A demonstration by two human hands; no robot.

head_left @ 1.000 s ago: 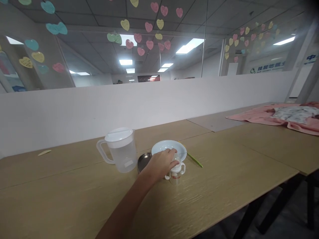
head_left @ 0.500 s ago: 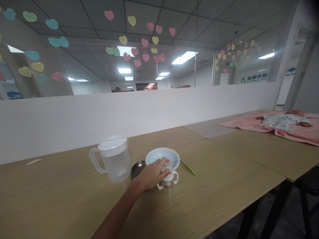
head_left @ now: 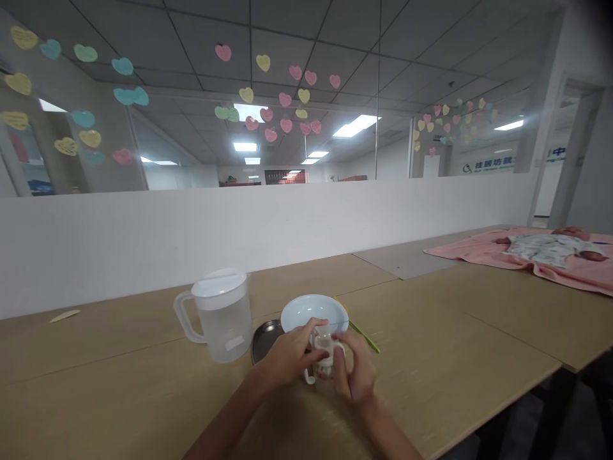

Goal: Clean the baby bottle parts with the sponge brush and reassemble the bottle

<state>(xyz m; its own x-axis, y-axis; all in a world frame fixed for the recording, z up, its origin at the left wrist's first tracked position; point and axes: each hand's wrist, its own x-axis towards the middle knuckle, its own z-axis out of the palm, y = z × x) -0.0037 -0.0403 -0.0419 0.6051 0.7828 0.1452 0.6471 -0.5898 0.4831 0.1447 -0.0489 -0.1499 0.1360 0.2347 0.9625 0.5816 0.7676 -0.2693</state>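
Note:
A small clear baby bottle [head_left: 324, 369] with a white collar, two white side handles and a clear cap stands on the table in front of me. My left hand [head_left: 287, 354] grips it around the cap from the left, thumb across the front. From the right, my right hand [head_left: 358, 369] closes its thumb and fingers on the bottle near the right handle, partly covering it. Just behind is a pale blue-white bowl [head_left: 306, 308]. A dark metal dish [head_left: 262, 338] lies to the left, partly hidden by my left hand.
Left of the dish stands a clear lidded pitcher [head_left: 224, 322]. A thin green stick [head_left: 366, 337] lies right of the bowl. On the far right, a baby doll-like figure [head_left: 546, 248] in patterned clothing lies on a pink cloth [head_left: 460, 253]. A white wall [head_left: 191, 230] borders the table's back.
My right hand has come in from the lower right and taken hold of the bottle. My left hand stays on the cap. The view has tilted up slightly.

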